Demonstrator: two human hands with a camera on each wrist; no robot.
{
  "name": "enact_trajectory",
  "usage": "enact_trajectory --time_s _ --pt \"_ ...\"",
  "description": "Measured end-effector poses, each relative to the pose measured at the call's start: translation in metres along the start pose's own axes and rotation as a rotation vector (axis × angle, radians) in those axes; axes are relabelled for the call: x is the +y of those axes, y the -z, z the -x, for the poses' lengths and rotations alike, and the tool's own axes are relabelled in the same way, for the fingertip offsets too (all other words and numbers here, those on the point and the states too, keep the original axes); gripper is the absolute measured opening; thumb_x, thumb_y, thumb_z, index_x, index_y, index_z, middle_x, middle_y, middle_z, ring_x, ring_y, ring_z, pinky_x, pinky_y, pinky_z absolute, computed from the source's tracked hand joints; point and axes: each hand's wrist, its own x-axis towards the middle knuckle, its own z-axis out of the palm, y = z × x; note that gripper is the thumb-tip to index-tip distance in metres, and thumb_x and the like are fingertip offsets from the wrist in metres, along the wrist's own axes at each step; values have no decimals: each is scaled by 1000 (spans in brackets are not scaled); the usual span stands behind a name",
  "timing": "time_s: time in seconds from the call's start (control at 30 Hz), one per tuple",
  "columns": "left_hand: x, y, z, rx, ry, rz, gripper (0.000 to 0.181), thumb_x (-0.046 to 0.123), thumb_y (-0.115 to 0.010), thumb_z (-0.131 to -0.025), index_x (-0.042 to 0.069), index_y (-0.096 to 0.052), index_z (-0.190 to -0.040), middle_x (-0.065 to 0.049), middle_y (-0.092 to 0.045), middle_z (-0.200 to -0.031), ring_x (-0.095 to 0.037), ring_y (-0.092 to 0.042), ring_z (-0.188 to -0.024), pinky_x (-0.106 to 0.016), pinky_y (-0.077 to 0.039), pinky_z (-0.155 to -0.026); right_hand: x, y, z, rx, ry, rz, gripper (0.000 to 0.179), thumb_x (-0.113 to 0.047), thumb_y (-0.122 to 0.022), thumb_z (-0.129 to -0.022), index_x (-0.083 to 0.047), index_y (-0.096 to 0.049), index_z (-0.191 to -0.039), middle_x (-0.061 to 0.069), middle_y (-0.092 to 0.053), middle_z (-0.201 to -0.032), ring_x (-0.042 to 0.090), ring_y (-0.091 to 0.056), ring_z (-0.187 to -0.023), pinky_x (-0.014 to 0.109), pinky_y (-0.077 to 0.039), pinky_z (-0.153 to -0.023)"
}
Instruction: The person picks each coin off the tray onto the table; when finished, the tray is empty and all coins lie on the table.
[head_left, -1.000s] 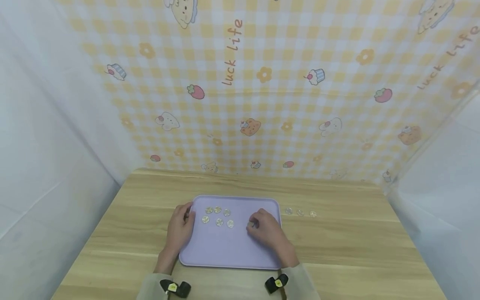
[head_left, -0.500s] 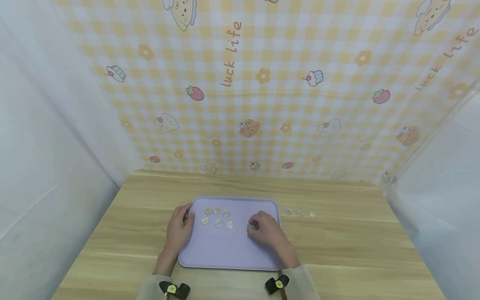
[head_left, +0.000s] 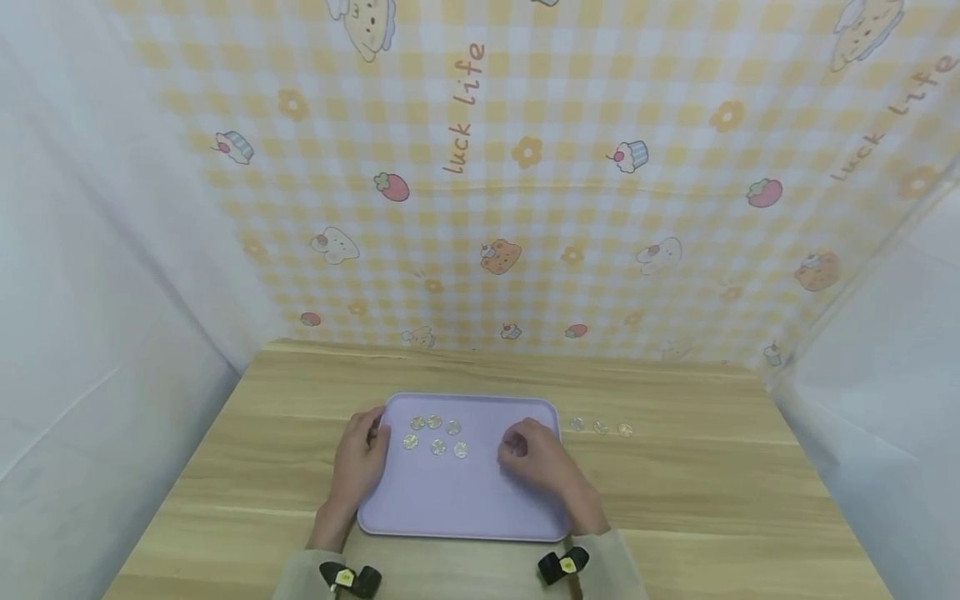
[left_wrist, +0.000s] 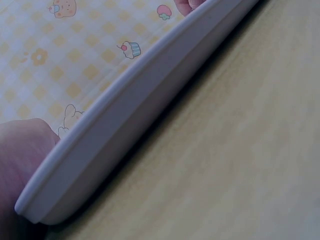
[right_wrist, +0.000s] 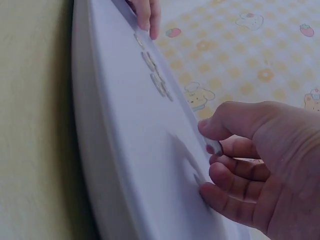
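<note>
My right hand [head_left: 542, 457] hovers over the right part of a lilac tray [head_left: 465, 504]. In the right wrist view it pinches a small coin [right_wrist: 214, 147] between thumb and forefinger, its other fingers loosely bent. From above, that coin is mostly hidden by the fingers. My left hand [head_left: 360, 456] holds the tray's left edge, with bent fingers and thumb at the rim. Several shiny round coins [head_left: 438, 447] lie flat in two rows in the upper left of the tray. The left wrist view shows mainly the tray's outer wall [left_wrist: 135, 100].
Three more coins [head_left: 601, 427] lie in a row on the wooden table [head_left: 697, 483], just right of the tray. A yellow checked cloth [head_left: 525, 208] hangs behind the table. White sheets [head_left: 97, 250] close off both sides.
My right hand has shifted slightly right, with the gap between thumb and forefinger showing more from above. My left hand and the coins lying in the tray stay where they were.
</note>
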Motion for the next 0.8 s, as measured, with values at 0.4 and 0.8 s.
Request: enact_trajectory --time_s 0.4,0.8 --pt "1 0 0 -4 7 -8 41 20 -53 -103 3 -53 -140 -9 -58 -119 -18 -55 -97 -24 -50 -78 11 11 -2 155 56 -18 25 -15 -72 -87 -4 -72 -110 -1 -64 -94 8 -56 -80 23 -51 -71" --pt "1 0 0 -6 11 -14 41 20 -53 -103 3 -53 -140 -9 -58 -118 -18 -54 -96 -24 -50 -77 21 27 1 234 7 -26 24 -11 -73 -87 -5 -71 -110 1 -66 -99 11 -58 -82 23 -52 -72"
